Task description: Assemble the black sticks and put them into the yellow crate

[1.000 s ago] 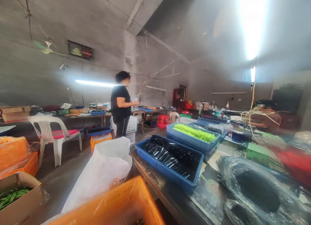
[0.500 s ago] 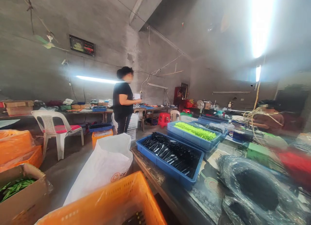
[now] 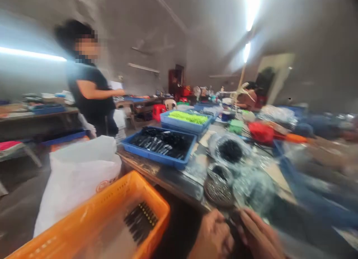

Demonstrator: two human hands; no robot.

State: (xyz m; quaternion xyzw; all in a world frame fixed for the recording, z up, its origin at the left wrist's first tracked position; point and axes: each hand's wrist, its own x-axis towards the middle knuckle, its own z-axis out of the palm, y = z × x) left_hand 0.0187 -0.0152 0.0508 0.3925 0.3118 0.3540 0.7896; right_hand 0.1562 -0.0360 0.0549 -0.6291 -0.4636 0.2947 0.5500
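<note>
My left hand point(image 3: 214, 234) is at the bottom of the view, its fingers curled closed. Close beside it on the right, my right hand point(image 3: 260, 233) is blurred, with its fingers pressed together around something dark. A small dark shape lies between the two hands, too smeared to name. Just beyond them on the table is a clear plastic bag point(image 3: 219, 190) of small metallic pieces. Behind it lies a larger plastic bag point(image 3: 231, 150) with black contents. An orange crate point(image 3: 112, 199) to the left holds a bundle of black sticks with yellowish ends point(image 3: 141, 220).
A blue tray point(image 3: 183, 164) of black slender parts sits on the table, a blue tray point(image 3: 167, 121) of bright green pieces behind it. A white sack point(image 3: 75, 184) stands left. One person point(image 3: 92, 91) stands beyond it; another person point(image 3: 247, 96) is farther back.
The view has swung right and down, bringing both my hands into sight. The standing person now appears larger and farther left. More of the orange crate's inside shows.
</note>
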